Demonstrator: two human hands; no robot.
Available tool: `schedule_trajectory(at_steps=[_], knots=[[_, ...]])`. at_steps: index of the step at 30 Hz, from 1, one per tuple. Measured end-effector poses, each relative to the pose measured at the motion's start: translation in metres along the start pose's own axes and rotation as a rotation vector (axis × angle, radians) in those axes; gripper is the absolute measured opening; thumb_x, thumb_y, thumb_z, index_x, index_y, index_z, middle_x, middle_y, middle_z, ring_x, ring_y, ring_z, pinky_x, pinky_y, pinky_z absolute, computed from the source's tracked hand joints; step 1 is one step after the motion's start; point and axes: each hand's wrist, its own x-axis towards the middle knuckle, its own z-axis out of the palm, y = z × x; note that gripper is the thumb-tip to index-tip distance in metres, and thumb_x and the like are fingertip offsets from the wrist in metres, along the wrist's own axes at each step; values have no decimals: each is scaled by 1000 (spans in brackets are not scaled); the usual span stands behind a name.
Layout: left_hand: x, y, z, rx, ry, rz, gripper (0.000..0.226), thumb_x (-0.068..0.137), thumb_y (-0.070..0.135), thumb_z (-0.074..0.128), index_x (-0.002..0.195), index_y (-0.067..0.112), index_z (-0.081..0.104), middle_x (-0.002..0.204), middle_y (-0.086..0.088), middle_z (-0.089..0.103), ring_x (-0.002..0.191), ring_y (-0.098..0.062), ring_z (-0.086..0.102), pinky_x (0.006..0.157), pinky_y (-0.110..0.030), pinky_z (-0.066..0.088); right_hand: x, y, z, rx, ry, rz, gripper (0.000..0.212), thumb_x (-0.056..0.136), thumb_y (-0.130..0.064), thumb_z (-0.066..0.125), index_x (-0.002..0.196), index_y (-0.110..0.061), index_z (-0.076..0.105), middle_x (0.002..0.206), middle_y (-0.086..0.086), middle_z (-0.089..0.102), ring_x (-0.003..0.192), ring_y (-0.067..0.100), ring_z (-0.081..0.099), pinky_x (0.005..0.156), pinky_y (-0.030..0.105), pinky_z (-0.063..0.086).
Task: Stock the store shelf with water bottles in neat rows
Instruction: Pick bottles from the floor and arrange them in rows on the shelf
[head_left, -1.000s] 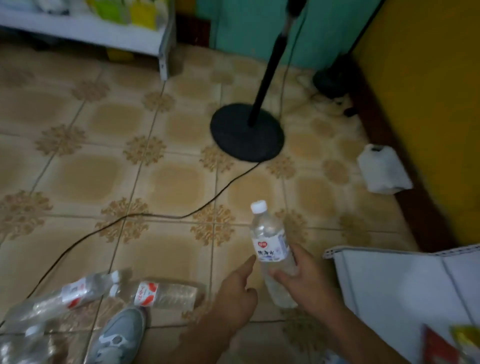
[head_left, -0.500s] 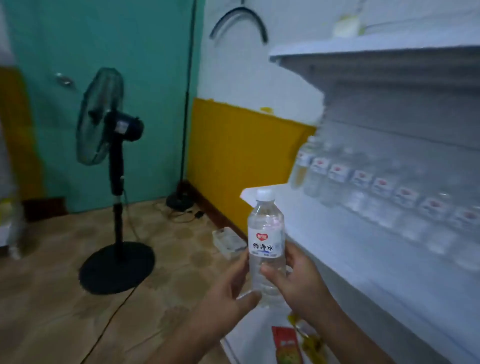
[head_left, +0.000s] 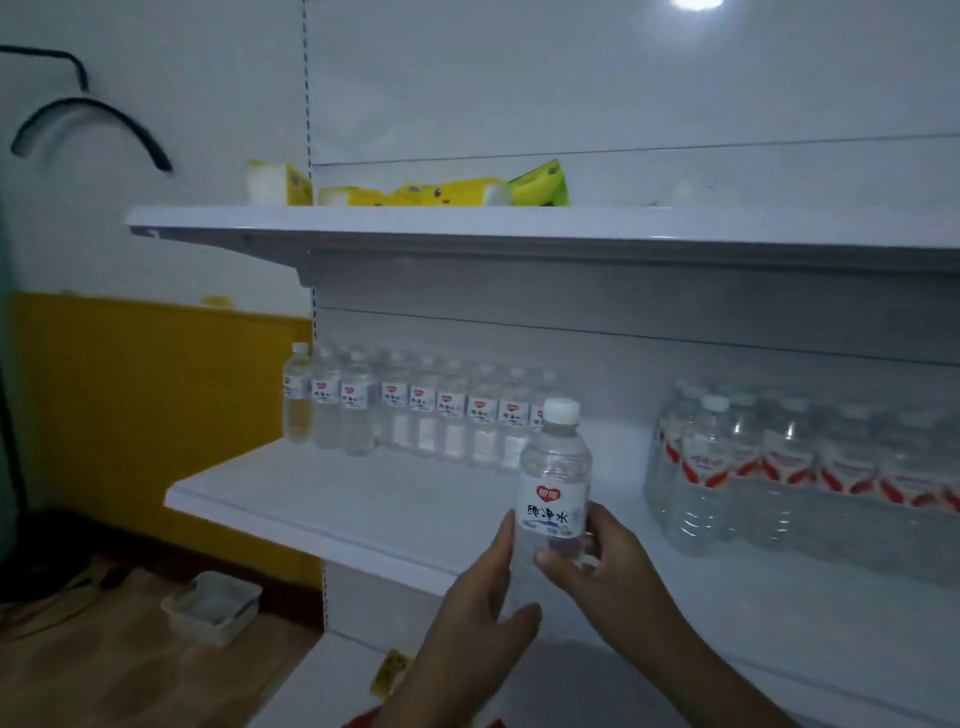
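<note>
Right hand (head_left: 597, 561): you grip the bottle (head_left: 555, 478) low, thumb across its front.
Left hand (head_left: 483, 613): you cradle its base, fingers along the side.
Bottle: upright, held in front of the shelf (head_left: 322, 499), off its surface.
Row (head_left: 415, 410): same bottles along the shelf's back.
Pack (head_left: 810, 478): red-labelled, wrapped, right.

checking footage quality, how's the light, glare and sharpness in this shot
Head view: dim and bluish overall, one blown-out glare spot at the top edge; the held bottle is fairly sharp, the back row soft, and the shelf edges bow from the wide lens.
</note>
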Motion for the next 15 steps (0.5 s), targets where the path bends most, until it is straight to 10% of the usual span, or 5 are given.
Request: schedule_trajectory(at_steps=[15], knots=[[22, -4, -80, 100, 133, -89, 84, 75, -6, 44, 149, 30, 24, 141, 18, 47, 134, -4, 40, 111, -34, 34, 72, -5, 81, 21, -135, -27, 45, 78, -12, 78, 104, -38, 53, 100, -25, 64, 89, -15, 61, 72, 8, 48]])
